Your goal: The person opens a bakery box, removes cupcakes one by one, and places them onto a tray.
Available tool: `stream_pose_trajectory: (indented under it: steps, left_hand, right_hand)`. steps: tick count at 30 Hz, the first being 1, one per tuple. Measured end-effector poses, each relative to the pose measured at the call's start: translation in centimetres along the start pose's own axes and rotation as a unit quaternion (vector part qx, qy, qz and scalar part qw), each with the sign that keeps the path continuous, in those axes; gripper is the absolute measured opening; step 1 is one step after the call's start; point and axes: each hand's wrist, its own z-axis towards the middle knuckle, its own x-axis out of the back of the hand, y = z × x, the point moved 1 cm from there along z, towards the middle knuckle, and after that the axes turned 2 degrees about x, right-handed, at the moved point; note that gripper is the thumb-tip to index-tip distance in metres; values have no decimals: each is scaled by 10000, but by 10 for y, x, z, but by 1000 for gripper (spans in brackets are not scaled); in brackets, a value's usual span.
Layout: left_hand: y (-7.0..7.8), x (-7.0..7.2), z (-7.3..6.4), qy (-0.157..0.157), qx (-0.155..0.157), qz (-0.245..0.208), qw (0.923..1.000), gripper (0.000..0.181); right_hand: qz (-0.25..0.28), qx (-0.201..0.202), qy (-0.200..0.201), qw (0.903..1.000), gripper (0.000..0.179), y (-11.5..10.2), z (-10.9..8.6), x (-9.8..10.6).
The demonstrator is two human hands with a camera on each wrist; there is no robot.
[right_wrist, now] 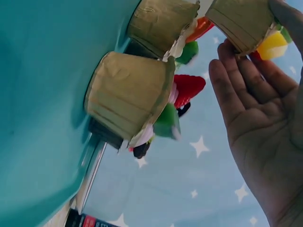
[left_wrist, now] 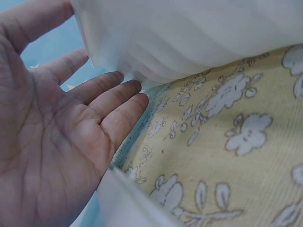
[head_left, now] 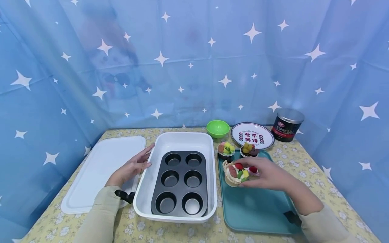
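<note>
My right hand [head_left: 267, 173] pinches a fruit-topped cupcake [head_left: 233, 180] between thumb and fingers, lifted over the teal tray [head_left: 258, 211]. In the right wrist view the held cupcake [right_wrist: 241, 23] shows its tan paper cup, apart from two tan-cupped cupcakes on the tray, the nearer cupcake [right_wrist: 128, 92] bearing a strawberry. Part of the tray's group lies behind my right hand in the head view. My left hand [head_left: 130, 168] rests its extended fingers against the left wall of a white bin [head_left: 174, 218]. Inside the bin lies a dark muffin pan [head_left: 178, 177] with several unfilled cups.
Left of the bin lies a white lid [head_left: 100, 172]. Behind the tray are a green bowl [head_left: 217, 129], a white plate [head_left: 252, 128] with red characters, and a black espresso tin [head_left: 285, 126]. Two dark-cupped cupcakes, one kiwi-topped cupcake [head_left: 226, 149] among them, stand at the tray's far end.
</note>
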Motion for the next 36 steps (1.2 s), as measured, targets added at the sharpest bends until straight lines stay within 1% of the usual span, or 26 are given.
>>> stream_pose_trajectory:
  steps: [2,5,8,10,12,15,19,23,28,31,36]
  left_hand:
    - [0,0,1,-22,-3,-1,10000,80]
    - [0,1,1,-52,-40,4,10000,80]
    - [0,2,0,-86,-102,11,9999,79]
    - [0,4,0,-106,-129,28,9999,79]
    - [0,4,0,-109,-139,34,9998,78]
    - [-1,4,0,-92,-133,46,9999,79]
    - [-1,3,0,-100,-119,36,9999,79]
    - [-1,3,1,-138,-93,6,9999,79]
    - [0,4,3,-76,-72,-31,9999,78]
    - [0,4,3,-49,-44,17,10000,78]
    - [-2,4,3,-174,-134,-17,9998,79]
  right_hand:
    - [72,-19,0,10000,61,2,-4,1]
    - [312,87,-54,9995,61,4,-7,2]
    - [563,37,-260,9981,61,6,-9,0]
    - [639,-72,-426,9970,61,6,-9,-2]
    - [675,-231,-557,9959,63,6,-11,-3]
    - [677,-333,-645,9951,65,5,-12,-3]
    - [612,-320,-750,9948,64,3,-13,-4]
    - [577,-320,-945,9933,65,2,-13,-6]
    - [616,-342,-1145,9909,66,-1,-12,-7]
    - [635,-429,-1309,9884,66,-3,-12,-9]
    - [674,-583,-1551,9839,65,-6,-13,-11]
